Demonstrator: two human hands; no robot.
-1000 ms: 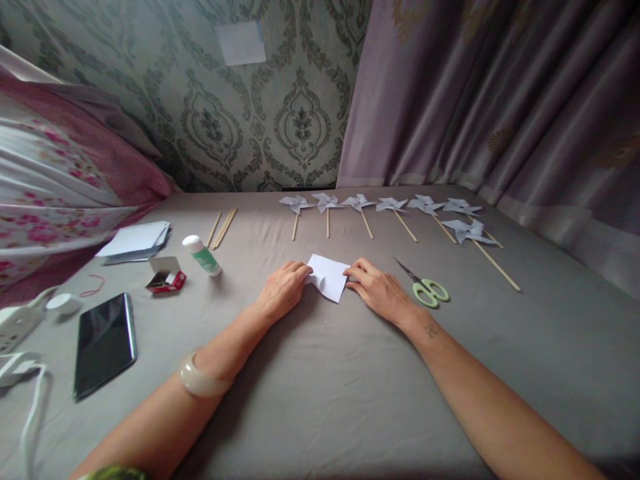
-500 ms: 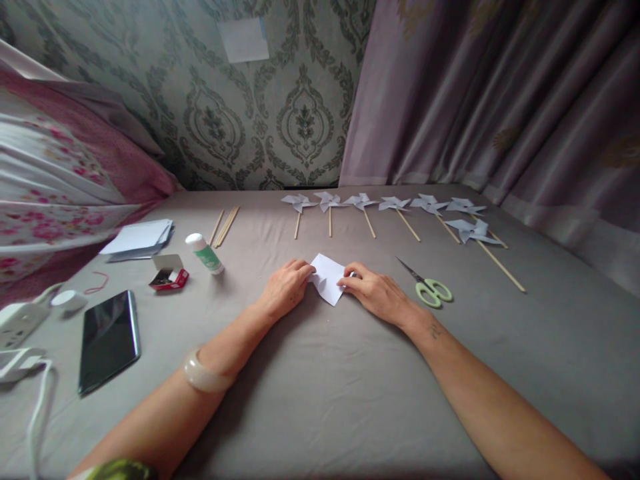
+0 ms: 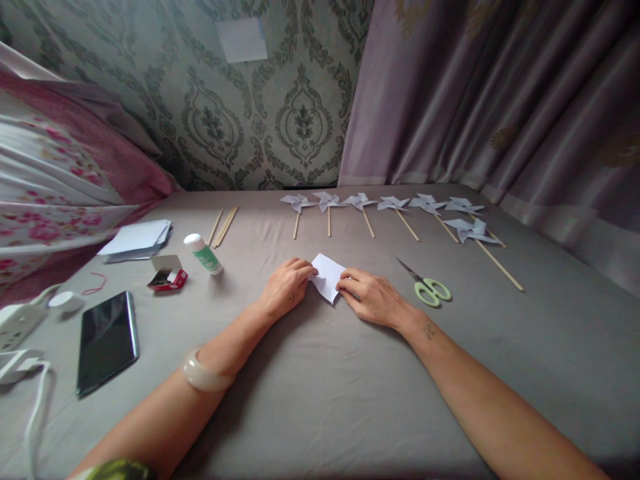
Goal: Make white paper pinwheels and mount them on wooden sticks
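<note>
A small white sheet of paper (image 3: 329, 272) is held between my two hands over the middle of the table. My left hand (image 3: 289, 285) is closed with its fingertips pinching the paper's left side, where a flap looks bent. My right hand (image 3: 371, 296) grips the right edge, fingers and thumb pressed together on it. Scissors with light green handles (image 3: 427, 290) lie open to the right of my right hand. Several white paper pinwheels (image 3: 361, 202) on wooden sticks rest in a row behind the paper.
A glue stick (image 3: 204, 255) stands left of my left hand, near a small open red box (image 3: 168, 275). Farther left are a paper stack (image 3: 137, 239), loose wooden sticks (image 3: 226, 227), a phone (image 3: 108, 343) and a power strip (image 3: 20, 325). A purple curtain (image 3: 425, 93) hangs at the right.
My right hand has shifted slightly left along the paper's edge, its fingers now covering more of the right corner. My left hand keeps its hold. The view has shifted very slightly.
</note>
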